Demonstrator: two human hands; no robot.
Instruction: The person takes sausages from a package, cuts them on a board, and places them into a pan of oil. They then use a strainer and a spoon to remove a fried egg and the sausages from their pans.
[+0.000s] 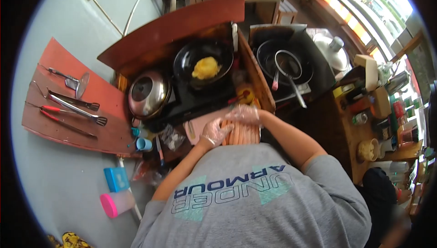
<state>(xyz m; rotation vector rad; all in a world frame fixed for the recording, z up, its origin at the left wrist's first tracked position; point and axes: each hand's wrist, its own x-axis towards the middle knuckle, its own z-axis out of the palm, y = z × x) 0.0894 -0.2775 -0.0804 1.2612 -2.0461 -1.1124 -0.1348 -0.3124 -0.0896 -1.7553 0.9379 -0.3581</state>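
A row of long pinkish-orange sausages (241,133) lies close against my chest, at the edge of a pink cutting board (193,123). My left hand (216,133), in a clear plastic glove, closes on the left side of the sausages with curved fingers. Across their far ends lies my right hand (245,114), gloved too, with its fingers bent over them. Beyond the hands, a black wok (184,68) sits on the stove with a yellow egg-like piece (207,68) in it. Part of the sausages is hidden by my shirt.
A domed metal lid (148,94) stands left of the wok. Tongs (77,107) and other utensils hang on a red board (50,75). A second wok (264,50) with a strainer (288,63) is at right. A knife (159,150) lies near a blue cup (144,144).
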